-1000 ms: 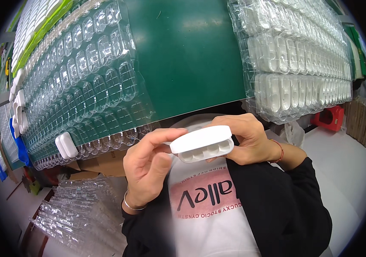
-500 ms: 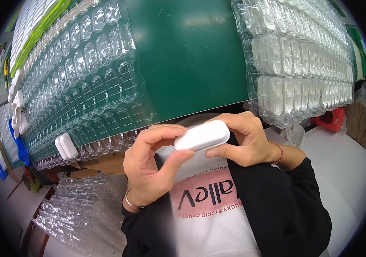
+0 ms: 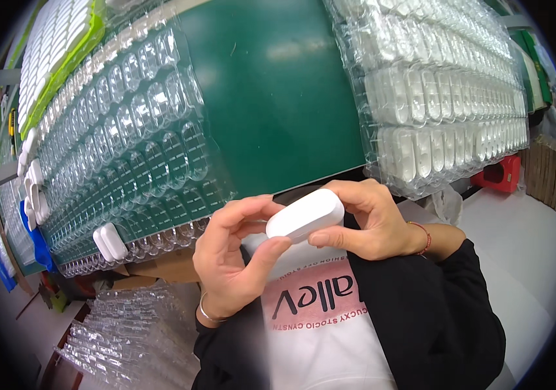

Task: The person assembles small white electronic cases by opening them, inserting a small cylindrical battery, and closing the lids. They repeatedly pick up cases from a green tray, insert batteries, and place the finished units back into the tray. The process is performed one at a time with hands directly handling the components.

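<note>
A small white oblong plastic case (image 3: 305,214) sits closed between both my hands, just in front of the green table's near edge. My left hand (image 3: 232,257) pinches its left end with thumb and fingertips. Fingers of my right hand (image 3: 372,221) curl around its right end. To the left lies a clear blister tray (image 3: 128,156) of empty pockets, with two white cases (image 3: 110,242) standing in its near row. To the right a stack of clear trays (image 3: 440,104) holds several white cases.
The green table top (image 3: 278,91) shows bare between the two tray groups. More white cases fill a green-edged tray (image 3: 50,58) at the far left. Stacked empty clear trays (image 3: 128,338) lie low at my left. A red box (image 3: 502,175) stands at the right.
The case showed its open underside a second ago; it has since been turned and closed, and now rests tilted between my fingers, smooth side up.
</note>
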Demonstrator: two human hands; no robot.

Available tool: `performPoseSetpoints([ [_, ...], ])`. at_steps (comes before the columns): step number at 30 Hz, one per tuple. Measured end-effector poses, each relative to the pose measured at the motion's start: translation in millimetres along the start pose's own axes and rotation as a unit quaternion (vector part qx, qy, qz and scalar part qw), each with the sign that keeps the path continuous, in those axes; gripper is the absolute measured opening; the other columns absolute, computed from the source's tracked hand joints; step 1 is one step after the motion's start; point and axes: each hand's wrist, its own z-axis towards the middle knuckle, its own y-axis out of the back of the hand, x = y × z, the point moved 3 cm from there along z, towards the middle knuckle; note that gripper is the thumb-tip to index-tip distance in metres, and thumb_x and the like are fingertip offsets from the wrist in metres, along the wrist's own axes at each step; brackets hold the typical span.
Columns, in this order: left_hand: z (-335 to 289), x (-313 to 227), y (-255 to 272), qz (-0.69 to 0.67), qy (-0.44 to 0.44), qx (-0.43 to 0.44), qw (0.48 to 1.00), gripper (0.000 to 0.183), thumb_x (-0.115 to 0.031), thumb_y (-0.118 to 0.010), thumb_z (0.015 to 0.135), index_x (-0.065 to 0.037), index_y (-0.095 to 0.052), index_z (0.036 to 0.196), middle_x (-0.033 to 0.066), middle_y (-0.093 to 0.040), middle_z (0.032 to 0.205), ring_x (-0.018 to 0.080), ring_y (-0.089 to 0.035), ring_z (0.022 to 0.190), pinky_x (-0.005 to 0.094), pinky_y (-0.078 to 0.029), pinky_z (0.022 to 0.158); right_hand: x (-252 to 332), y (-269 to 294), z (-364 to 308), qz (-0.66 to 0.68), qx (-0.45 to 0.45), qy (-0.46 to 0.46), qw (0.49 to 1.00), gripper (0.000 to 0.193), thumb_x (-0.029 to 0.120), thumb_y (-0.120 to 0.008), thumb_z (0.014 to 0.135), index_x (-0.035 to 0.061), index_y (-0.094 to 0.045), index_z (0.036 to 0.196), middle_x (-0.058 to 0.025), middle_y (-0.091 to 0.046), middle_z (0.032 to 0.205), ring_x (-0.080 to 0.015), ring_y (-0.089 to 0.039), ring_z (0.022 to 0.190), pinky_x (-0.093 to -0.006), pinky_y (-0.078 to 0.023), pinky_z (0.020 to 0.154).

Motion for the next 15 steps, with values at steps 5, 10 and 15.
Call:
performPoseSetpoints([
  [5, 16, -14, -15, 0.108, -0.091, -0.01, 0.99, 0.036, 0.001, -0.079, 0.079, 0.006, -0.061, 0.11, 0.017, -0.069, 0.098, 0.0197, -0.07, 0.086, 0.0297, -0.057, 0.076, 45, 14, 4, -0.172, 0.024, -0.01, 0.985, 0.035, 0.016, -0.076, 0.084, -0.001, -0.061, 0.11, -0.0118, -0.065, 0.092, -0.0205, -0.066, 0.073, -0.029, -0.053, 0.064],
  [10, 36, -30, -24, 0.153, -0.187, 0.043, 0.969, 0.042, 0.004, -0.078, 0.079, 0.006, -0.057, 0.115, 0.0201, -0.069, 0.101, 0.0226, -0.068, 0.089, 0.0312, -0.056, 0.079, 88, 32, 33, -0.352, 0.086, 0.12, 0.924, 0.034, 0.013, -0.076, 0.08, 0.0011, -0.062, 0.109, -0.0102, -0.062, 0.097, -0.027, -0.063, 0.084, -0.0342, -0.052, 0.069],
  [15, 53, -32, -22, 0.195, -0.267, 0.011, 0.944, 0.041, 0.006, -0.075, 0.08, 0.006, -0.056, 0.117, 0.0213, -0.065, 0.108, 0.0253, -0.066, 0.095, 0.032, -0.057, 0.079, 102, 38, 61, -0.42, 0.146, 0.164, 0.88, 0.031, 0.011, -0.076, 0.077, 0.0037, -0.062, 0.104, -0.0091, -0.06, 0.092, -0.029, -0.059, 0.086, -0.0385, -0.049, 0.072],
])
